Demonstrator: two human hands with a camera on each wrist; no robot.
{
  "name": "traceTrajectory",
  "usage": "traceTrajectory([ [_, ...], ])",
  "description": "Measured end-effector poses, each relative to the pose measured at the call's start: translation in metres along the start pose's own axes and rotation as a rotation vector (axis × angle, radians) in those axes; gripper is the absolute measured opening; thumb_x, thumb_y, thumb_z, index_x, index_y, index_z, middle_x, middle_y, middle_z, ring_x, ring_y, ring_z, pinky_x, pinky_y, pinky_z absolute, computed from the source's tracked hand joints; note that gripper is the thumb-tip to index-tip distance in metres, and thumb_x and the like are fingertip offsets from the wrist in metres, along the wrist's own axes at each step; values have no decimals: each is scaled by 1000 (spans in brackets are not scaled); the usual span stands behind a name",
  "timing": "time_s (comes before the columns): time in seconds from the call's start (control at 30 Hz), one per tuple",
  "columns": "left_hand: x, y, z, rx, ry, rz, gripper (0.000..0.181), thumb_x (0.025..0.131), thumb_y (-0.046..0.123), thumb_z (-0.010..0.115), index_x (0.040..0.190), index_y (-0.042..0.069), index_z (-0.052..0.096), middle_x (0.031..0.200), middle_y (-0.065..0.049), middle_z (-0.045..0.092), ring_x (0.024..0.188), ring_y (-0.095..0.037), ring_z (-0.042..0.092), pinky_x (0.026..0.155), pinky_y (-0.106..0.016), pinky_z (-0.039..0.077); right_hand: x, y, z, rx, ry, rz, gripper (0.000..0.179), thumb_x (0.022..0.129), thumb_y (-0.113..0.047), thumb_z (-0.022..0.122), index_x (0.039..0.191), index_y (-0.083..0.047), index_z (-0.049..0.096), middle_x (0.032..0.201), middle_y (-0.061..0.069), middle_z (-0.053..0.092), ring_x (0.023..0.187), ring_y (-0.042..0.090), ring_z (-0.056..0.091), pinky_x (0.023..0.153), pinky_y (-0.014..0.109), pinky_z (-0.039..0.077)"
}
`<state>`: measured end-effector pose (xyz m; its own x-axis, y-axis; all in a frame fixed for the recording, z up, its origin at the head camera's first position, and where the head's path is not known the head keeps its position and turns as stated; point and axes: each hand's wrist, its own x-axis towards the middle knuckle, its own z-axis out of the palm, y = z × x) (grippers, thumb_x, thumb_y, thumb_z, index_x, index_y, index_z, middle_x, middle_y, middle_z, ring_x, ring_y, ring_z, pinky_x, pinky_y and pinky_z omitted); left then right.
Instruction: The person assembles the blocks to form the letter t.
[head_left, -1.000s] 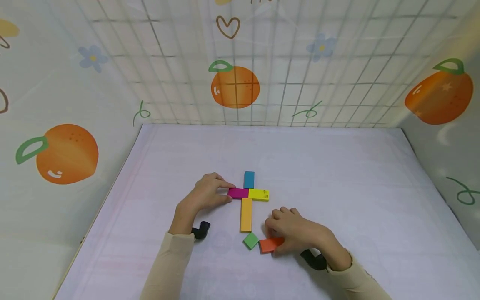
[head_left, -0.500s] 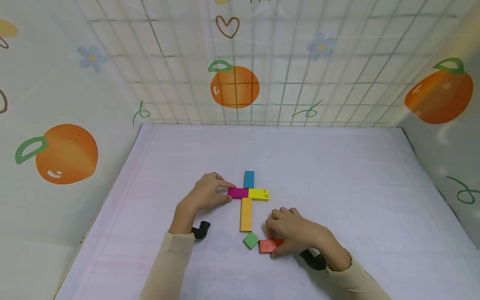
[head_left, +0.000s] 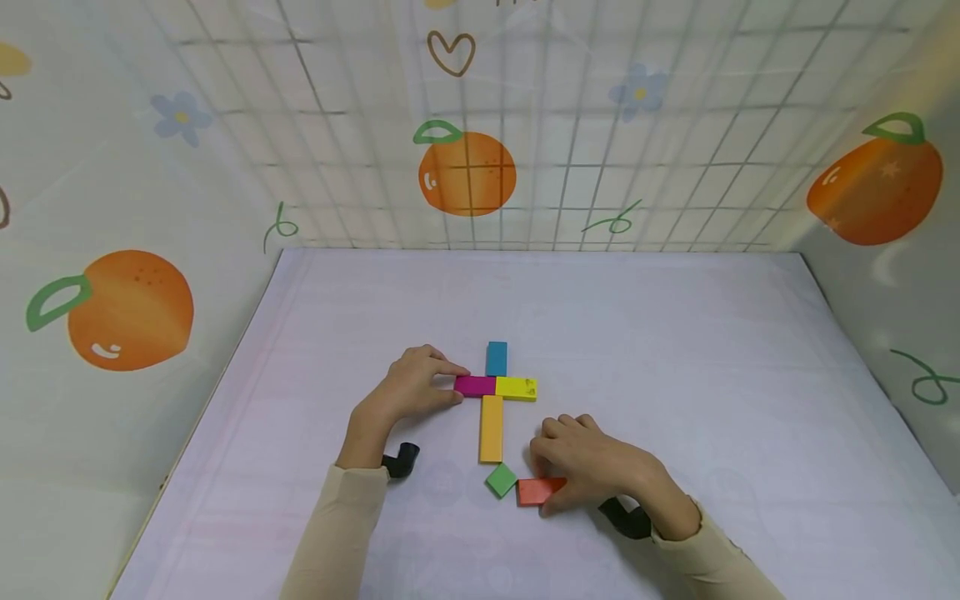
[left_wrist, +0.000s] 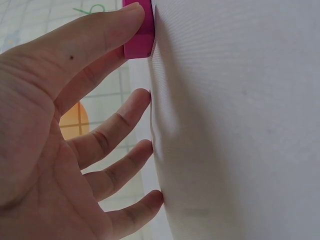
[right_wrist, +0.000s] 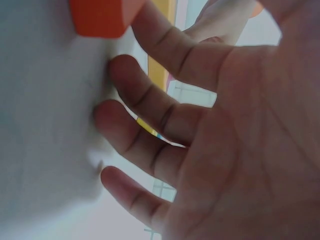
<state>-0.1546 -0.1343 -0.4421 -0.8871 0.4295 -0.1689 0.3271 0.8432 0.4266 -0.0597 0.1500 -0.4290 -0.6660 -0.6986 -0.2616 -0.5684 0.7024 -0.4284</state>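
Observation:
My left hand (head_left: 411, 385) pinches the outer end of a magenta block (head_left: 476, 386) between thumb and index finger; its other fingertips touch the white surface in the left wrist view. Against the magenta block's right end lies a yellow block (head_left: 516, 389). A blue block (head_left: 497, 359) sits above their seam, and a long orange-yellow block (head_left: 491, 428) runs down below it. At that block's lower end lies a green block (head_left: 501, 481), turned like a diamond. My right hand (head_left: 588, 463) holds a red-orange block (head_left: 536, 492) by its right part, its left corner at the green block.
The blocks lie on a white-covered table (head_left: 675, 333). Behind stands a sheer curtain (head_left: 345, 150) printed with oranges, over a wire grid. Black wrist-worn pieces (head_left: 402, 460) show beside both forearms.
The red-orange block has turned slightly, now lying straighter, and my right thumb has shifted a little toward me. The left hand and the other blocks keep their places.

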Motion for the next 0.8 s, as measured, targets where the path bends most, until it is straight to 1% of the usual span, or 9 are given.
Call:
traceTrajectory([
  [0.23,-2,0,1,2,-7,-9,42,85,33,80,126,31,72,120,-2,58,116,-22,48,96,-46,42,1,1,0,5,-21,4,38,76,-52,84,89,-28,57,87,-13,43,89,10,42,84,40,35],
  [0.5,-1,-1,5,16,-13,-30,51,83,36,82,131,32,68,126,-4,57,120,-24,46,97,-48,43,3,4,-1,36,-36,23,39,77,-56,80,93,-29,59,91,-13,48,91,9,45,85,40,38],
  [0.67,-4,-1,8,-8,-43,-42,56,82,36,82,135,29,64,129,-4,56,121,-24,46,97,-48,45,1,6,2,89,-16,53,38,81,-55,77,101,-26,63,93,-15,52,90,8,48,87,42,39],
  [0.73,-6,-1,8,-15,-53,-49,59,83,36,81,138,28,62,130,-5,56,122,-24,47,98,-48,45,-1,7,2,119,4,70,36,83,-51,77,104,-25,64,94,-14,54,91,8,49,88,42,40],
  [0.8,-7,0,7,-18,-57,-52,63,83,36,81,141,24,59,133,-6,55,123,-25,47,99,-48,45,-5,10,3,141,42,74,34,85,-46,76,107,-22,65,96,-14,55,93,8,51,88,42,40],
])
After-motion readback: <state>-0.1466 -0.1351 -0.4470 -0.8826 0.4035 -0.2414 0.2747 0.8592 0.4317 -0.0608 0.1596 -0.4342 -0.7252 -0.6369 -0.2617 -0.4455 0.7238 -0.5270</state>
